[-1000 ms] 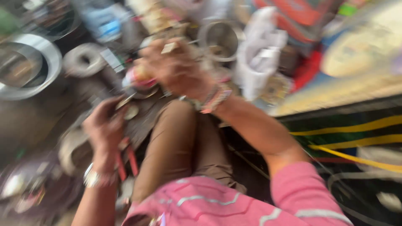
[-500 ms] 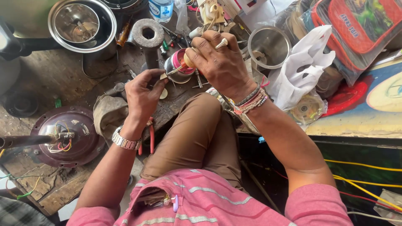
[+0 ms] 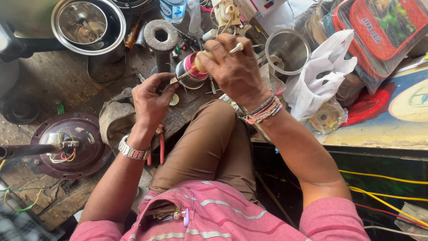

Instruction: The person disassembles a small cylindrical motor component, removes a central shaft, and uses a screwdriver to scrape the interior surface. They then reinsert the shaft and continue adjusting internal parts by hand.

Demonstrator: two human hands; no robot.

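Between both hands | spool | screwdriver touching

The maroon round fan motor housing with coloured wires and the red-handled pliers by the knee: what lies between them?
In the head view, a crumpled tan cloth lies between the housing and pliers, below the left hand.

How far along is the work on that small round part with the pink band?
Done: the brown fan motor housing lies opened, its wires exposed. In hand: the right hand presses a screwdriver against the pink-banded round part, which the left hand steadies on the wooden bench. Left: the part remains apart from the housing; red-handled pliers lie unused by the knee.
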